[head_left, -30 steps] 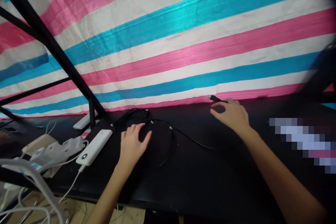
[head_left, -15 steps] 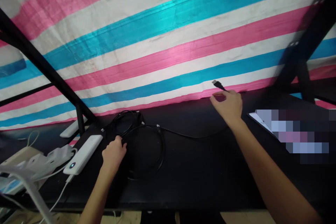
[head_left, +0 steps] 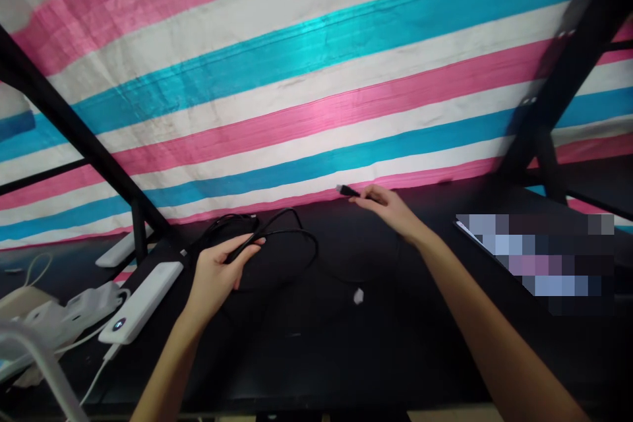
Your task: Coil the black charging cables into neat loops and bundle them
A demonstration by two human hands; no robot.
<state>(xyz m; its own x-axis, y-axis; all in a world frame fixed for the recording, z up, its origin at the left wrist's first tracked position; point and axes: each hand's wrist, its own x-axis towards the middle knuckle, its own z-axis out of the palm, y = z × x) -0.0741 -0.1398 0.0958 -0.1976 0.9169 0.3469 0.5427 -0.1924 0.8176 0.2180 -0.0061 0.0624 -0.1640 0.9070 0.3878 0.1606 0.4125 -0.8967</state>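
My left hand (head_left: 221,271) is closed round looped strands of a black USB cable (head_left: 299,232), raised above the black table (head_left: 386,349). The loops stick out to the right of the fingers. Farther right, my right hand (head_left: 383,203) pinches the cable just behind its USB plug (head_left: 342,190), whose metal tip points left. A small white piece (head_left: 359,296), perhaps a tag on the cable, shows low between the hands. Behind my left hand more black cable (head_left: 230,219) lies coiled on the table.
On the left are a white power bank (head_left: 143,303) with a white lead and a white power strip (head_left: 84,306). A pixelated flat object (head_left: 529,257) lies at the right. Black frame bars (head_left: 74,115) slant up at both sides, before a striped sheet (head_left: 306,105).
My left hand has risen and lifted the cable loops off the table. My right hand has moved left and down with the plug, closer to the left hand.
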